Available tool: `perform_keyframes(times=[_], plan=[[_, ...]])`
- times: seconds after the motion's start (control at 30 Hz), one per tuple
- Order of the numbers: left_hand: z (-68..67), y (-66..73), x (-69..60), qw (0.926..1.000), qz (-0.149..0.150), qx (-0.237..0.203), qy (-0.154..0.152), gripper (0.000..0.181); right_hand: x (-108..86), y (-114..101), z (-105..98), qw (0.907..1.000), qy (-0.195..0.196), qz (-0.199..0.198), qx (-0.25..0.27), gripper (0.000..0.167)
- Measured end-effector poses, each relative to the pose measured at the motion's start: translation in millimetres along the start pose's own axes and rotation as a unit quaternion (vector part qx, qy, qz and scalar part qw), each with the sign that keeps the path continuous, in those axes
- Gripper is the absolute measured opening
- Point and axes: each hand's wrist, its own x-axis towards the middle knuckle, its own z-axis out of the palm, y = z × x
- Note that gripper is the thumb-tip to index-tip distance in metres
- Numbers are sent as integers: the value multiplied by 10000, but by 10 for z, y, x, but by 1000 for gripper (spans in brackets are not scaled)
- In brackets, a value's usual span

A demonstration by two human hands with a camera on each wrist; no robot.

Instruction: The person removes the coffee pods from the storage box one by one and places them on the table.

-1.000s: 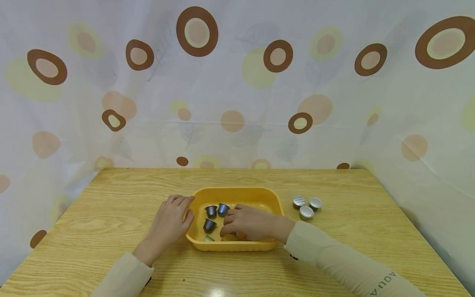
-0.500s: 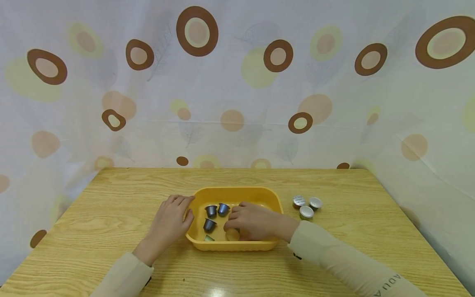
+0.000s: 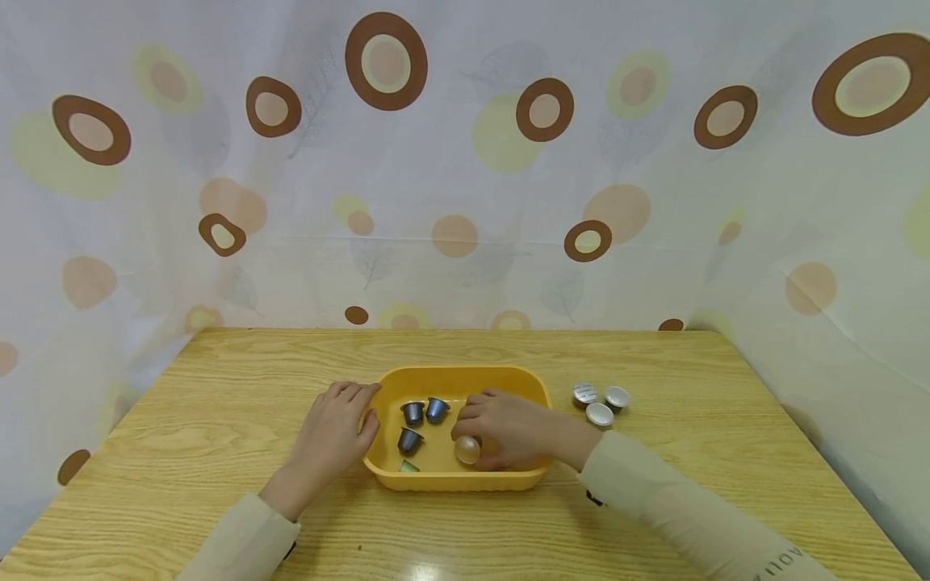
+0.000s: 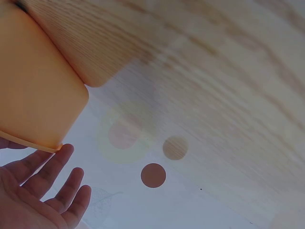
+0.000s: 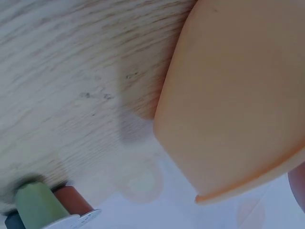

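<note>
The left hand (image 3: 333,432) rests at the left end of the yellow tray (image 3: 458,482); in the left wrist view, the extended fingers of the left hand (image 4: 45,186) touch the rim of the tray (image 4: 33,143). Inside the tray the right hand (image 3: 501,428) pinches a pale round-faced capsule (image 3: 467,450) between thumb and fingers, low over the tray floor. To its left lie dark capsules (image 3: 410,440) (image 3: 412,413), a blue capsule (image 3: 437,410) and a small green piece (image 3: 409,466). Only a sliver of the right hand (image 5: 298,186) shows in the right wrist view.
Right of the tray on the wooden table (image 3: 697,452) stand three capsules with silver and white lids (image 3: 584,394) (image 3: 617,397) (image 3: 599,415). The right wrist view shows their green (image 5: 40,205) and brown (image 5: 72,199) sides. A patterned curtain (image 3: 465,161) surrounds the table's back and sides.
The right hand has shifted right and slightly away from the near rim, bringing the pale capsule with it, now more visible and tilted. The left hand has stayed at the tray.
</note>
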Motion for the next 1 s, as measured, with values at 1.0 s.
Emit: perform_keyframes(times=[1.0], plan=[[0,-3,-11,10000,31,-9,-28,35,-321,269,-109,9926,1141,229,337,35]])
